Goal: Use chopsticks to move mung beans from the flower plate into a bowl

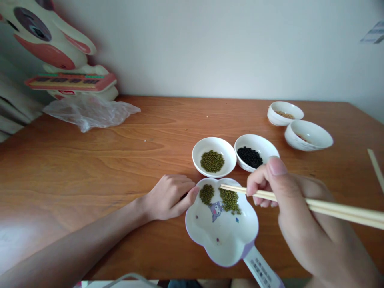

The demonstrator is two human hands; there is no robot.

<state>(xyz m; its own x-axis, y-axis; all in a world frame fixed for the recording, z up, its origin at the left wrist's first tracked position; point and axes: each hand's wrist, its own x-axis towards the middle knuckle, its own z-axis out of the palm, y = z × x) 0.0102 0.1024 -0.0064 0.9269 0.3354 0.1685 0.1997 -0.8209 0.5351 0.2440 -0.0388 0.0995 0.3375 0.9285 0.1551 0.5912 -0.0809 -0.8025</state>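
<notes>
My right hand (300, 216) is closed around a pair of wooden chopsticks (264, 195). Their tips touch the upper edge of a pile of green mung beans (229, 200) in a white flower-shaped dish (228, 244) with a purple rim and a handle. A smaller heap of mung beans (207, 194) lies at the dish's upper left. My left hand (171, 196) rests on the table with curled fingers, its thumb and forefinger at the dish's left rim. Just behind stand a white bowl of mung beans (212, 161) and a white bowl of black beans (249, 157), partly hidden by my right hand.
Two more white bowls, a rear one (274, 118) and a nearer one (315, 145), stand at the back right with light brown contents. A cow-shaped toy keyboard (72, 82) and a clear plastic bag (93, 114) sit at the back left. A pale stick (375, 168) shows at the right.
</notes>
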